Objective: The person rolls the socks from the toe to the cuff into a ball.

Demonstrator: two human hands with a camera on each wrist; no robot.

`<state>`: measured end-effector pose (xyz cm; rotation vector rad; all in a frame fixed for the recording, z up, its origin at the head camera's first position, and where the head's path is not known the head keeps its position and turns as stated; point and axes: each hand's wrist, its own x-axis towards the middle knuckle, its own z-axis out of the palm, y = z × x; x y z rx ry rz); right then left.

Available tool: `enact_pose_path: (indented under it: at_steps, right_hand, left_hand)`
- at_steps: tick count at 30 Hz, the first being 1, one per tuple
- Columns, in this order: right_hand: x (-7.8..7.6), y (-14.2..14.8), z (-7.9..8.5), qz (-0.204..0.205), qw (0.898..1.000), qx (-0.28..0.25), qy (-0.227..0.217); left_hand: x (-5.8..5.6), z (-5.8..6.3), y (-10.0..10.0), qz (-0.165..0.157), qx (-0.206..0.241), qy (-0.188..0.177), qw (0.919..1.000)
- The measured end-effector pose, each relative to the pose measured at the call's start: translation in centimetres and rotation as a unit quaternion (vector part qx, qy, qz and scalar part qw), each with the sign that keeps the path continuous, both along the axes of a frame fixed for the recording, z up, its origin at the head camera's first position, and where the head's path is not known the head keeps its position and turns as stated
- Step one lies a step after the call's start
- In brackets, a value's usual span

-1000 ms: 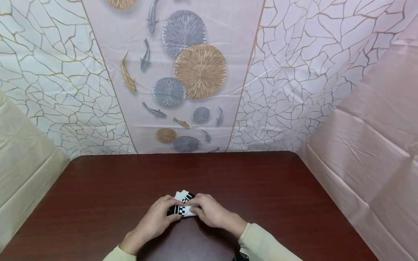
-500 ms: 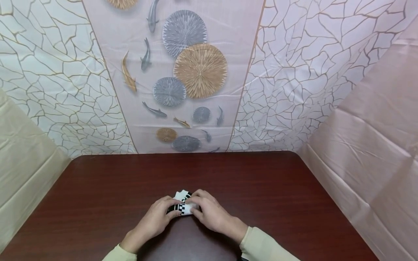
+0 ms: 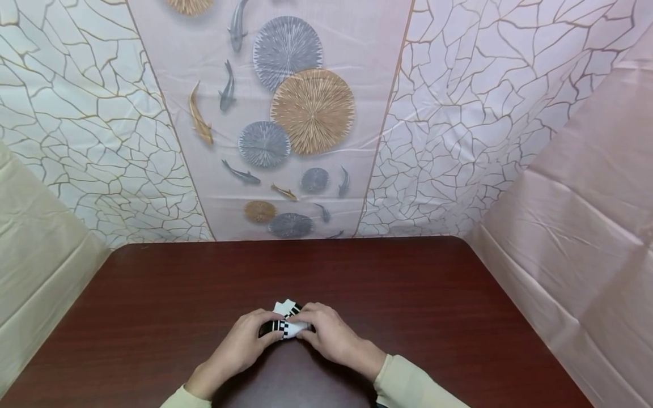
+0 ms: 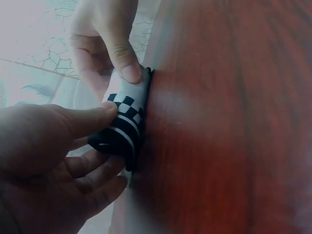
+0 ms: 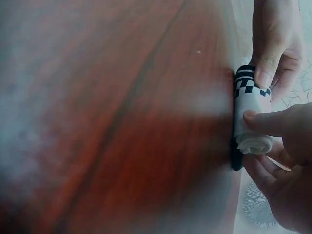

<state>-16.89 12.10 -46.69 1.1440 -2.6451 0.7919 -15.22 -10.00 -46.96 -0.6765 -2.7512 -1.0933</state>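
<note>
A white sock (image 3: 293, 330) with black bands and a checkered strip lies partly rolled on the table between both hands. Its coiled white end (image 5: 256, 145) shows in the right wrist view. My left hand (image 3: 242, 341) pinches the black end, thumb on the near side and fingers over the far side. On the white end, my right hand (image 3: 333, 335) grips the roll in the same way, its thumb pressing near the checks in the left wrist view. A flat part of the sock fabric (image 3: 283, 307), white and black, sticks out beyond the roll on the far side.
The dark red-brown wooden table (image 3: 153, 294) has rounded far corners. Behind it hangs a patterned cloth (image 3: 311, 192) with fish and round leaf prints. Plain cloth panels (image 3: 571, 238) enclose the sides.
The right hand's fingers lifted and spread slightly, then came back down onto the roll. The left hand has stayed nearly in place on the black end.
</note>
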Motion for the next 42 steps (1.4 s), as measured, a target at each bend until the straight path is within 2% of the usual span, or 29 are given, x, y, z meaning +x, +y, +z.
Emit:
enact_pose_path:
  at_steps: [4,10,13,21,25,31,42]
  right_hand:
    - [0.0,0.0,0.3,0.007,1.0,-0.001,-0.014]
    - [0.0,-0.1,0.7,0.005,0.999,0.014,-0.033]
    - [-0.1,-0.1,1.0,0.006,0.999,0.023,-0.045]
    - [0.0,-0.1,1.7,0.008,0.996,0.046,-0.072]
    - [0.0,0.0,1.5,0.004,0.997,0.045,-0.069]
    - [-0.1,0.0,0.9,-0.004,0.997,0.036,-0.065]
    - [0.0,-0.1,0.6,-0.015,0.999,0.019,-0.044]
  left_hand:
    - [0.2,-0.1,0.1,0.012,0.004,0.005,0.9999]
    - [0.3,-0.1,0.3,0.009,0.001,0.052,0.9986]
    - [0.3,-0.1,0.3,0.006,-0.001,0.063,0.998]
    - [0.3,0.0,0.1,-0.01,-0.012,0.05,0.9986]
    - [0.1,0.0,0.0,-0.019,-0.009,0.051,0.9985]
    - [0.0,0.1,-0.2,-0.013,-0.007,0.027,0.9995]
    - [-0.2,0.0,-0.3,-0.012,0.0,0.019,0.9997]
